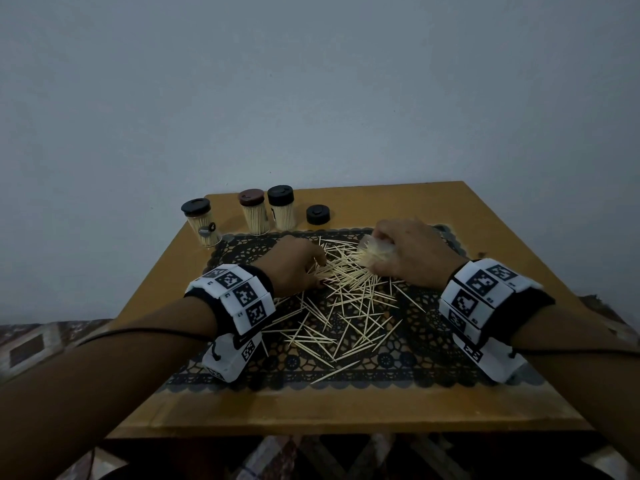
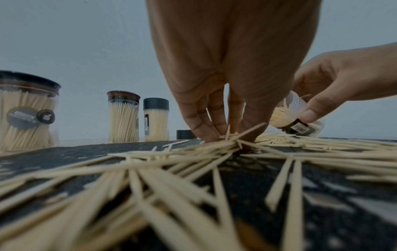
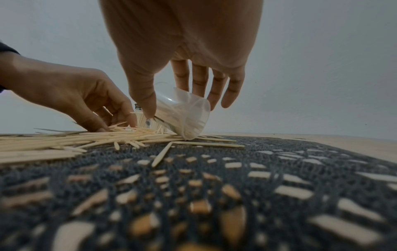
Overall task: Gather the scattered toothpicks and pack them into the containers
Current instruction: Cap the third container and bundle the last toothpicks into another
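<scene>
Head view shows the right hand [image 1: 412, 252] gripping a tilted container [image 3: 182, 117] while the left hand [image 1: 294, 265] pinches light, stiff, sharp-tipped toothpicks [image 1: 346, 306], best bunched mid-length.

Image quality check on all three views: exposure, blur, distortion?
Head view: dim and underexposed, wide-angle bend at the table edges, yet the toothpicks stay sharp. Left wrist view: near toothpicks blurred, left hand and capped jars in focus. Right wrist view: mat foreground heavily blurred, right hand and open jar sharper; no strong glare.
</scene>
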